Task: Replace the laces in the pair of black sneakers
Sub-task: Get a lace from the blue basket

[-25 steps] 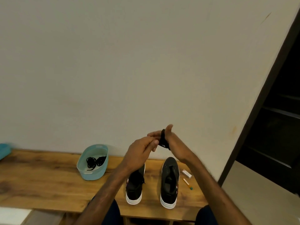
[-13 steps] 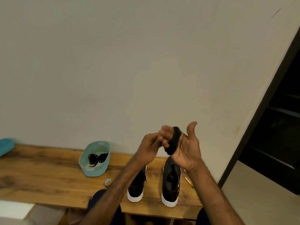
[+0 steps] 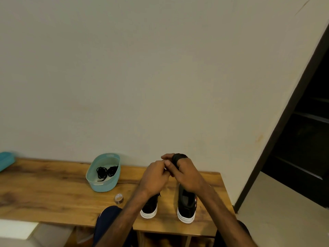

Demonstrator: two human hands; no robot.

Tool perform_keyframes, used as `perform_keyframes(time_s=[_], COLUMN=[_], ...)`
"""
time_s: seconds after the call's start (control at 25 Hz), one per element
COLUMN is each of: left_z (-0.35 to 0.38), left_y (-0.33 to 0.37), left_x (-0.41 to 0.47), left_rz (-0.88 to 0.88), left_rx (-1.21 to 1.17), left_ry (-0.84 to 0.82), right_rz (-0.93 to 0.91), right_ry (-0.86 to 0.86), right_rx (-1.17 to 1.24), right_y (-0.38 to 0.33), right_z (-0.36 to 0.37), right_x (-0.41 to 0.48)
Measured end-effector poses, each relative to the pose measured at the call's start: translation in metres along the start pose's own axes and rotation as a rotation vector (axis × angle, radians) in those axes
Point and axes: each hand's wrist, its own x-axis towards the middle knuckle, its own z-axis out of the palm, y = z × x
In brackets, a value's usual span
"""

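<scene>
Two black sneakers with white soles stand side by side on the wooden bench (image 3: 53, 189), heels toward me: the left sneaker (image 3: 150, 206) and the right sneaker (image 3: 187, 205). Above them my right hand (image 3: 185, 173) has a black lace (image 3: 179, 157) coiled round its fingers. My left hand (image 3: 156, 173) meets it from the left and pinches the lace at the coil. The toes of both shoes are hidden behind my hands.
A light blue tub (image 3: 104, 172) holding more black laces (image 3: 106, 171) sits on the bench to the left. A small tape roll (image 3: 119, 198) lies near the front edge. A blue item (image 3: 5, 160) pokes in at far left. A dark doorway (image 3: 302, 139) opens on the right.
Both hands have come lower, toward the shoes. The right hand has turned from palm open with the thumb up to closed round the coiled lace.
</scene>
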Motion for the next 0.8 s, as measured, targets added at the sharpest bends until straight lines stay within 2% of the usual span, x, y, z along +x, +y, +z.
perform_keyframes(time_s=[0.12,0.2,0.32,0.4,0.48,0.56,0.68,0.72,0.8], left_z=[0.006,0.009,0.004,-0.002,-0.006,-0.011,-0.016,-0.016,-0.004], left_y=[-0.009,-0.012,-0.015,-0.018,-0.018,-0.015,-0.020,-0.021,-0.020], left_x=[-0.007,-0.012,-0.016,-0.017,-0.022,-0.026,-0.028,-0.029,-0.033], left_rz=[-0.047,-0.061,-0.027,0.035,0.081,0.096,-0.010,-0.068,-0.129], left_rx=[-0.251,-0.332,-0.366,-0.261,-0.139,-0.183,-0.536,-0.600,-0.692], left_ry=[-0.074,-0.059,-0.018,-0.035,-0.050,0.013,0.351,0.352,0.063], right_rz=[-0.041,-0.046,-0.069,-0.048,-0.003,0.016,0.047,0.047,0.044], right_ry=[-0.034,-0.108,-0.225,-0.281,-0.317,-0.280,-0.163,-0.139,-0.146], right_rx=[-0.171,-0.198,-0.217,-0.157,-0.042,0.057,0.390,0.598,1.044], right_y=[-0.005,-0.007,-0.007,-0.008,-0.011,-0.010,-0.005,-0.004,-0.002], right_z=[-0.003,-0.006,-0.008,-0.006,-0.003,-0.002,-0.005,-0.003,0.004], right_x=[-0.001,0.002,0.004,0.002,-0.001,0.000,-0.001,-0.003,-0.006])
